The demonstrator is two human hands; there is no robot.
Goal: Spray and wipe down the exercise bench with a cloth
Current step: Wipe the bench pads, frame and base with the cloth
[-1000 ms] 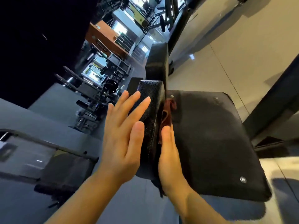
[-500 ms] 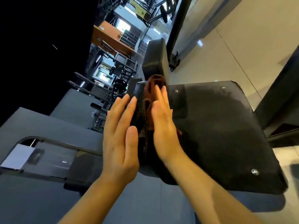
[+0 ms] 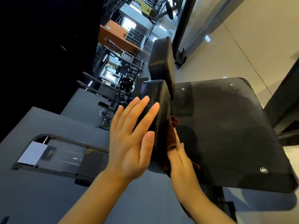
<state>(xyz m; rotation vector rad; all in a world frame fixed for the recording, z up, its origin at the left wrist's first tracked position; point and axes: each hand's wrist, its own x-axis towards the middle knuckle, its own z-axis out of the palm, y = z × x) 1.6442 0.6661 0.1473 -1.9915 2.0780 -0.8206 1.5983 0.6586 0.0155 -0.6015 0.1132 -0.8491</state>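
At frame centre: a black bench pad (image 3: 155, 113) seen edge-on, its pebbled vinyl glossy and its corners rounded.
Pad axis: the long edge runs from 6 o'clock up toward 12, tipped slightly right; the narrow side faces the camera.
Cloth (image 3: 171, 135): dark brown, soft and bunched, pressed against the pad's right face at about 5 o'clock from its top corner.
Right hand (image 3: 182, 160): fingers straight and together, flat on the cloth, holding it to the pad.
Left hand (image 3: 131, 143): fingers straight and slightly spread, palm flat against the pad's left face, thumb lying along its edge.
Seat pad (image 3: 226, 130): at 3 o'clock of the hands, a broad matte black panel with rounded corners and metal bolts (image 3: 263, 170) at its corners.
Second pad (image 3: 161, 62): at 12 o'clock, smooth black, also edge-on.
Floor (image 3: 242, 38): pale glossy tiles at 1 o'clock.
Gym machines (image 3: 116, 81): at 11 o'clock, dark metal frames.
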